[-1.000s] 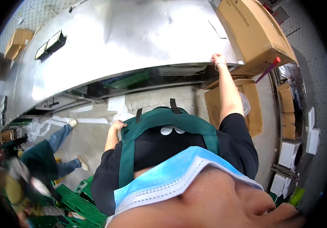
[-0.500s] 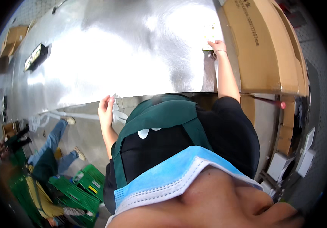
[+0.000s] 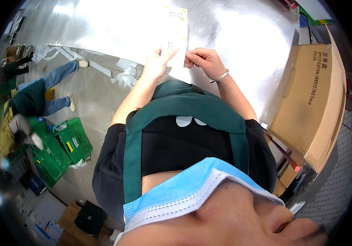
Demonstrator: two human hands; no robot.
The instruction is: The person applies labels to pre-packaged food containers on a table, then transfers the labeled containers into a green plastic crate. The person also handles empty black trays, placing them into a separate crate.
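Note:
A white strip of printed labels (image 3: 177, 30) with yellow-green corners extends over the metal table's near edge. My left hand (image 3: 156, 64) grips its near end, thumb lying on top. On the other side, my right hand (image 3: 206, 61), with a bracelet at the wrist, has thumb and forefinger pinched together at the strip's right edge. Whether those fingertips hold the edge or some small piece I cannot make out.
The shiny metal table (image 3: 102, 26) spans the front. An open cardboard box (image 3: 301, 98) stands at the right. To the left, white scraps (image 3: 126, 76) litter the floor, and a person (image 3: 26, 98) bends near green crates (image 3: 74, 141).
My right hand has come from the table's right side back toward my body. My left hand, previously empty near the table edge, now holds the strip. The view has turned rightward.

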